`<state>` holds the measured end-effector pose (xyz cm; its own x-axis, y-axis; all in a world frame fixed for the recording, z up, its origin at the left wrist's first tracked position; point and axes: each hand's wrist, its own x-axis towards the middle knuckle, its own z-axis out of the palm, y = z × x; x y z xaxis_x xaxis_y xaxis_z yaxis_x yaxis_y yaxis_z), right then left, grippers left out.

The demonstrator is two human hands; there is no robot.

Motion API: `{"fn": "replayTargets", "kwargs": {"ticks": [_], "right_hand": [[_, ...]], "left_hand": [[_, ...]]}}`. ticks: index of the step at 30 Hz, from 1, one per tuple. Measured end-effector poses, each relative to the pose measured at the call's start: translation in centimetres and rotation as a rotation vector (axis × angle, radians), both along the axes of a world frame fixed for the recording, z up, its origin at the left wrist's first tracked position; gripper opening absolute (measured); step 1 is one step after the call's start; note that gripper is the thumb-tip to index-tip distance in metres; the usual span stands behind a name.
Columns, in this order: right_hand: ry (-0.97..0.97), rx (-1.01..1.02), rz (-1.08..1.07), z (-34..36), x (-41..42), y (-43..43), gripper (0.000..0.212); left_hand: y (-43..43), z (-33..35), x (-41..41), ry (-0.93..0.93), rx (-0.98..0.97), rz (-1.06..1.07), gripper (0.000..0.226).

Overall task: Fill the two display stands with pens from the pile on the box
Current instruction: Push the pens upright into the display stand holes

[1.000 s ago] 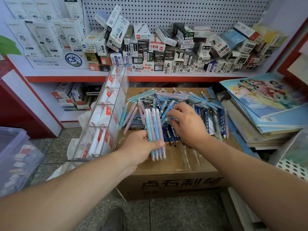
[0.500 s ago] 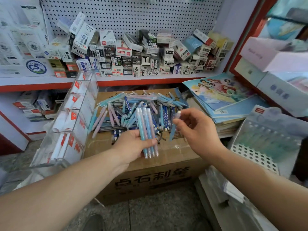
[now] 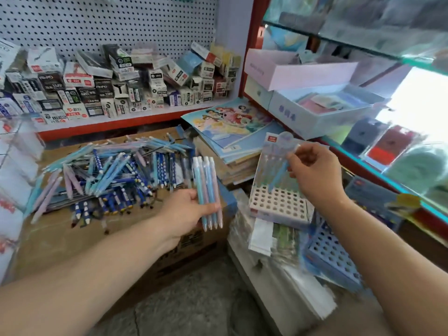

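Right hand [image 3: 315, 175] carried slim blue pen [image 3: 278, 174] over perforated white stand [image 3: 278, 202].

"AIHAO" stands in pale letters on two dark pen boxes [image 3: 46, 77] among the stock on the red-edged shelf [image 3: 135, 120]. The neighbouring labels are too blurred to read, and so are the dark Chinese characters on the cardboard box [image 3: 194, 248] front

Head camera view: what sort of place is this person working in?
Probably a stationery shop: small product boxes crowd a pegboard shelf, loose pens lie piled on a cardboard box, and children's picture books are stacked beside it.
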<state>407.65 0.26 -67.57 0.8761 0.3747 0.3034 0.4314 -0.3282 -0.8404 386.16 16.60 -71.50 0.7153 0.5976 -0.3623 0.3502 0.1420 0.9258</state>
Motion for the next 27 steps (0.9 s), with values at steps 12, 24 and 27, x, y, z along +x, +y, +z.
{"fn": "replayTargets", "kwargs": {"ticks": [12,24,27], "right_hand": [[0.012,-0.101,0.003,-4.0,4.7,0.2,0.01],[-0.006,-0.208,0.048,-6.7,5.8,2.6,0.018],[-0.044,-0.244,0.028,-7.2,5.6,3.0,0.02]], "left_hand": [[-1.5,-1.6,7.0,-0.012,0.068,-0.159,0.022],[-0.6,-3.7,8.6,0.031,0.078,-0.225,0.023],[-0.8,-4.1,8.7,0.028,0.069,-0.235,0.028]]}}
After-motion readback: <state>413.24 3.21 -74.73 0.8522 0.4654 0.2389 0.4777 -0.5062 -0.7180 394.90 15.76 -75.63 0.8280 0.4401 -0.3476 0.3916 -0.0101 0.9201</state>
